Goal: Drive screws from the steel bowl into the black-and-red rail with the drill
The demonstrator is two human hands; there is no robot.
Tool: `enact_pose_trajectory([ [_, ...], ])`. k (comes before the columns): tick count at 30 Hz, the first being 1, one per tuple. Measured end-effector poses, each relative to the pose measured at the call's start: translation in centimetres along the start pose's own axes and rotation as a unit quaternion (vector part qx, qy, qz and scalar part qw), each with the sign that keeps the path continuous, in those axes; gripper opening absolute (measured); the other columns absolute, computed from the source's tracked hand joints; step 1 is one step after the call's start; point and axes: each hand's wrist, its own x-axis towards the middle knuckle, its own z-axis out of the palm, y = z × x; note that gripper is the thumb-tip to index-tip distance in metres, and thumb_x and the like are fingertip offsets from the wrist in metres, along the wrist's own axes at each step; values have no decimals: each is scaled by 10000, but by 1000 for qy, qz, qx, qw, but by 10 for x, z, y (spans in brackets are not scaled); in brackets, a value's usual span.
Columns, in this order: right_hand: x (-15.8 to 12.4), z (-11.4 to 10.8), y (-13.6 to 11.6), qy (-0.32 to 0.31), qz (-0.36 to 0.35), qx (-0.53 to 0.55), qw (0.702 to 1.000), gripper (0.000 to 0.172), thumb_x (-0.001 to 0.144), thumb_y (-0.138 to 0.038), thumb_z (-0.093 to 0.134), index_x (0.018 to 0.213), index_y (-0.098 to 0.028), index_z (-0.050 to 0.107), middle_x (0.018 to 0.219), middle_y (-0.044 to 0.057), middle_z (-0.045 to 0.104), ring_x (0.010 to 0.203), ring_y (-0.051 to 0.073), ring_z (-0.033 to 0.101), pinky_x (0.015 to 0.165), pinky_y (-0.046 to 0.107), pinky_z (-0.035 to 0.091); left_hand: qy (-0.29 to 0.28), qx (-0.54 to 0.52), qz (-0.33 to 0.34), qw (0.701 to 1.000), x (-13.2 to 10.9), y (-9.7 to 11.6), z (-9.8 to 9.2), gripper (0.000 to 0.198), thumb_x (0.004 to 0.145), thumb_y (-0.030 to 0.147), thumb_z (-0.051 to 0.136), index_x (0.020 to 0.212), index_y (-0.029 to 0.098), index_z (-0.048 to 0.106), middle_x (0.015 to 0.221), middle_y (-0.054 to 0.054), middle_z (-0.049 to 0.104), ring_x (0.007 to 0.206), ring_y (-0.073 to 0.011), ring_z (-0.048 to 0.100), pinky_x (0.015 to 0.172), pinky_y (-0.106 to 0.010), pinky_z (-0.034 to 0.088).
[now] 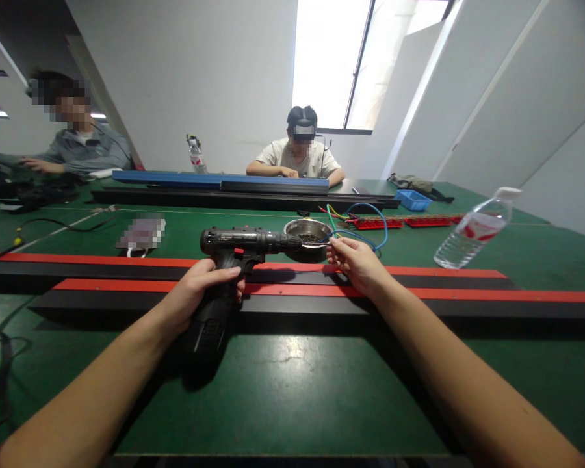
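My left hand [202, 286] is wrapped round the grip of a black cordless drill [234, 250], held level with its bit pointing right. My right hand [355, 263] is closed in a pinch just off the bit's tip, over a long black and red rail [443, 296]; what it pinches is too small to name. Right behind the bit stands a small metal bowl [308, 229] with dark small parts in it. Coloured wires [365, 221] loop beside the bowl.
A clear water bottle [472, 235] stands tilted at the right. Red strips [404, 223] and a blue tray [412, 199] lie further back. Blue and black rails [224, 180] cross the far table. Two other people sit beyond them. Black cables [53, 224] lie at the left.
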Motion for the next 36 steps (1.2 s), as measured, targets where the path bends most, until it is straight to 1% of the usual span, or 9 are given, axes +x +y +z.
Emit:
enact_pose_trajectory([
  [5,0,0,1,5,-2,-6,1000,537,607,-580,985,755,-176,664,712,23,644,594,98,537,518,218,448,4,4,2,1000,2,-1,0,243,806,290,834,943,123,721,787,-76,741,637,-166,693,618,-262,604],
  [11,0,0,0,3,-1,-6,1000,540,602,-591,987,755,-182,668,707,21,649,607,108,557,532,223,460,8,8,-3,1000,2,1,2,219,800,292,833,891,117,738,791,-89,746,633,-166,691,590,-249,597],
  [15,-1,0,-1,0,2,-10,1000,543,607,-596,981,757,-179,668,712,22,651,619,112,563,543,227,468,8,5,-8,1000,0,3,3,215,784,272,838,895,116,738,792,-93,745,632,-168,689,570,-240,582],
  [19,-1,1,-1,3,1,-12,1000,537,608,-586,981,752,-177,664,713,22,651,626,113,573,551,225,467,6,5,-8,1000,0,4,3,210,793,271,834,900,117,741,799,-94,748,640,-171,692,589,-247,582],
  [23,-1,1,-1,2,-3,-13,1000,499,658,-560,960,751,-177,654,704,25,638,605,109,557,536,229,451,-2,4,-5,1000,0,2,2,219,795,284,842,915,129,744,800,-87,751,646,-174,693,619,-267,587],
  [26,-1,0,-1,-1,-5,-20,1000,475,686,-549,945,757,-183,651,715,30,641,602,116,555,542,244,463,-4,3,-7,1000,1,2,1,216,792,283,844,907,131,742,792,-85,747,639,-175,688,622,-277,584],
  [29,-1,0,-1,-3,-5,-25,1000,474,687,-551,948,757,-192,646,724,32,649,611,124,561,548,250,474,-5,10,-4,1000,0,2,1,214,799,289,838,891,122,743,799,-92,744,640,-171,684,611,-268,576],
  [36,0,1,0,8,0,-24,1000,493,668,-554,958,750,-176,652,715,35,648,613,114,557,537,233,464,-9,13,-5,1000,1,1,1,219,818,309,829,922,133,749,791,-84,734,652,-171,681,633,-273,587],
])
